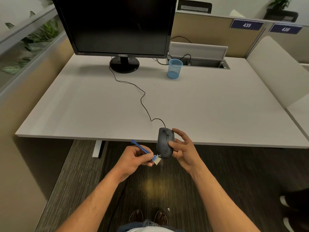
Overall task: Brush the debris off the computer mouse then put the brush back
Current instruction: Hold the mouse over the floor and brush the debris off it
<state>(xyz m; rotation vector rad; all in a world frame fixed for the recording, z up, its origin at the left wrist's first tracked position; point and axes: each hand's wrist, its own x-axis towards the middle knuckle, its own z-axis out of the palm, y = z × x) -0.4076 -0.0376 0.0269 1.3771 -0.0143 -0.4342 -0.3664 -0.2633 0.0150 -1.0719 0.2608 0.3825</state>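
Note:
A black wired computer mouse (164,142) is lifted just off the front edge of the white desk (117,104), held in my right hand (182,149) with thumb and fingers round its right side. My left hand (135,158) pinches a small blue brush (147,152) by its thin handle. The brush's white bristles touch the mouse's lower left end. The mouse cable runs back across the desk to the monitor.
A black monitor (117,25) stands at the back of the desk. To its right are a blue mesh pen cup (174,68) and an open cable tray (199,61). A white paper scrap (168,209) lies on the carpet by my feet.

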